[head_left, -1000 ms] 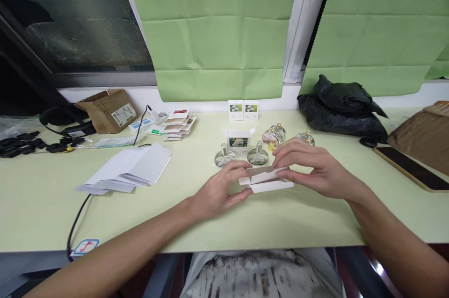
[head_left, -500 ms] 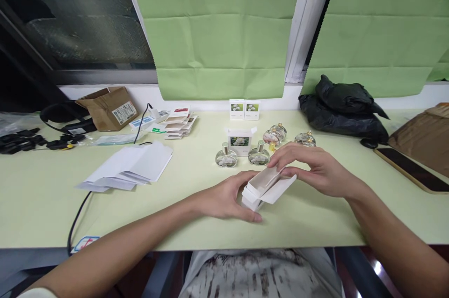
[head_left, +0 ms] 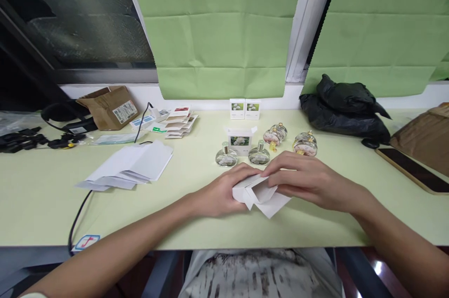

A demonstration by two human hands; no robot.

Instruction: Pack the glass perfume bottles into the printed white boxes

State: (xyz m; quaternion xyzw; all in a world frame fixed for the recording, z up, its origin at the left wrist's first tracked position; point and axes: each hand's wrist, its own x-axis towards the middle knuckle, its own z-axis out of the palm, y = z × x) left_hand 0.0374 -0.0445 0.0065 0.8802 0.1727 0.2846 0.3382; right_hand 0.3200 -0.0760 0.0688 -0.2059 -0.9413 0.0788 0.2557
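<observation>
Low over the table, a small white cardboard box (head_left: 260,191) is held on its side, its open end and a loose flap facing right and toward me. My left hand (head_left: 222,190) wraps round the box's left end. My right hand (head_left: 301,178) has its fingers on the rim of the open end, the fingertips partly hidden at the edge. Just beyond stand two clear perfume bottles (head_left: 226,155) with silver caps, before an upright white box (head_left: 240,141) with a flower picture and raised flaps.
Several round bottles (head_left: 305,142) with gold tops stand to the right. Two closed white boxes (head_left: 237,109) are at the back. White papers (head_left: 129,167) and stacked flat cartons (head_left: 180,122) lie left; a phone (head_left: 414,169) and black bag (head_left: 345,111) lie right.
The box has turned, so its open end and flap now face right and toward me. My left hand has closed round it, and my right hand has shifted slightly left along its opening.
</observation>
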